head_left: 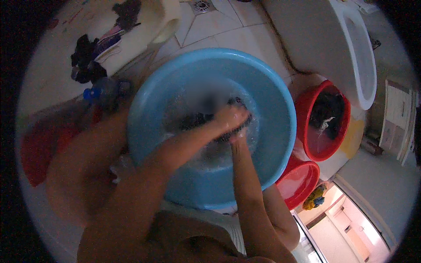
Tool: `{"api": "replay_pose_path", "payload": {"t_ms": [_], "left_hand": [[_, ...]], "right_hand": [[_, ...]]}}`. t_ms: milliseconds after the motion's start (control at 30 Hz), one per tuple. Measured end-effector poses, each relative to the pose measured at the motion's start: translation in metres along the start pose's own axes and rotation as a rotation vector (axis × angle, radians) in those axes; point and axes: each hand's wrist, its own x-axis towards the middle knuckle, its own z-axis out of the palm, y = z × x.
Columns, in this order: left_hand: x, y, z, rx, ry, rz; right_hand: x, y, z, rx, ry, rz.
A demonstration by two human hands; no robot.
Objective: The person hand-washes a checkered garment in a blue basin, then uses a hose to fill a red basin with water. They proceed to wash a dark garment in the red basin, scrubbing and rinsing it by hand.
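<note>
A large light-blue plastic basin (276, 98) stands before me with sudsy, cloudy water inside. My left hand (232, 116) is closed over a wet dark cloth (225, 136) above the water. From the near side, my right hand (238, 134) grips the same cloth just below, so the two hands are close together. Dark fabric (197, 120) also shows in the water left of my hands; whether it is one piece with the held cloth, I cannot tell. A blurred patch hides part of the water beyond it.
Right of the basin are a red tub (306, 144) of dark wet laundry and a second red tub (297, 184) with whitish contents. A white bathtub (353, 49) runs along the upper right. Dark clothes (86, 59) lie on a pale ledge at left. A floor drain (201, 5) sits beyond.
</note>
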Motion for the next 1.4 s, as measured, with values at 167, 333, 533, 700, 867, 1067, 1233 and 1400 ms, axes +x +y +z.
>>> {"api": "replay_pose_path", "payload": {"t_ms": [167, 333, 533, 700, 867, 1067, 1233, 1400], "left_hand": [[-0.004, -0.103, 0.006, -0.015, 0.038, -0.362], [-0.056, -0.07, -0.018, 0.146, 0.11, -0.094], [-0.093, -0.073, 0.013, 0.256, -0.223, -0.083], [-0.1, -0.029, -0.013, 0.369, -0.515, 0.014], [-0.115, -0.031, -0.012, 0.419, -0.771, -0.083], [-0.081, -0.008, -0.07, 0.317, -0.133, 0.014], [-0.056, -0.078, -0.125, 0.715, 0.416, -0.043], [-0.056, -0.149, -0.15, 0.769, 0.298, -0.135]], "right_hand": [[-0.025, -0.038, -0.014, -0.155, -0.139, -0.219], [-0.025, -0.02, -0.053, -1.297, 0.197, -0.648], [-0.028, 0.051, -0.071, -2.39, -0.099, -0.546], [-0.033, 0.054, -0.118, -2.333, -0.041, 0.076], [-0.081, 0.059, -0.068, -2.331, 0.008, -0.211], [-0.127, -0.019, -0.056, -2.189, 0.362, -0.632], [-0.141, -0.084, -0.073, -2.195, 0.775, -1.117], [-0.138, -0.092, -0.105, -1.797, 0.88, -1.094]]}}
